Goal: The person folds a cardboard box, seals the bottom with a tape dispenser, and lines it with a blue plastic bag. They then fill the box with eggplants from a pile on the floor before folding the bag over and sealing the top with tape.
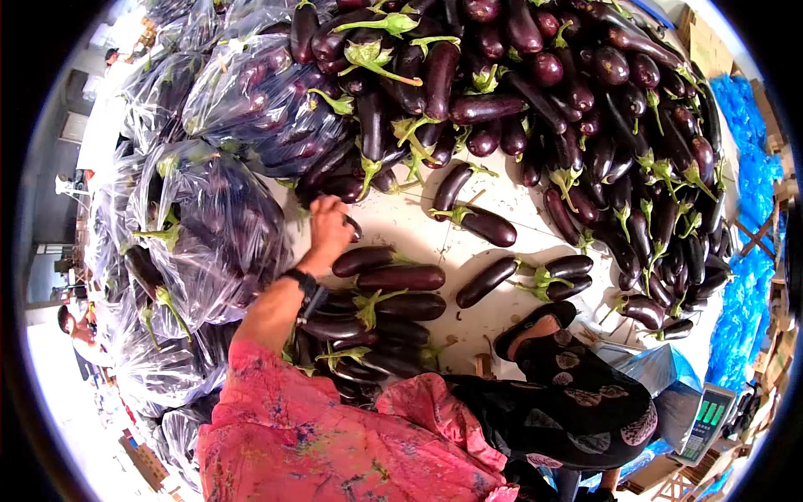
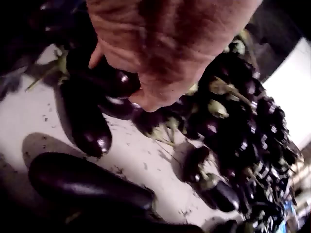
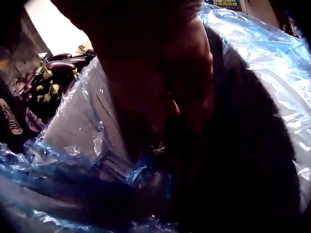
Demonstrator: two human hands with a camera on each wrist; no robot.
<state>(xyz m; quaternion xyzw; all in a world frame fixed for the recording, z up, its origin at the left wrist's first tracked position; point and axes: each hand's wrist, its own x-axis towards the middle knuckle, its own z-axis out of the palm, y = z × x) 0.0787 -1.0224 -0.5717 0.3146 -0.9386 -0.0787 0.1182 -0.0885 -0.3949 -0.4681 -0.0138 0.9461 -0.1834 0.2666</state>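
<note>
By the nearer left hand (image 1: 331, 224), an eggplant (image 2: 119, 84) is being gripped beneath the palm, long axis mostly hidden; at a plastic bag (image 3: 75, 128), the right hand (image 3: 163, 73) is being shadowed, its hold unclear.

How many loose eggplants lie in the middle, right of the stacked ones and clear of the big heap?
5: an upper eggplant, a second eggplant just below it, a third eggplant lower, then a fourth eggplant and fifth eggplant to its right. None seems hidden here.

Heaped eggplants (image 1: 600, 155), filled bags (image 1: 209, 222) and scale (image 1: 708, 423) suggest a packhouse.
</note>
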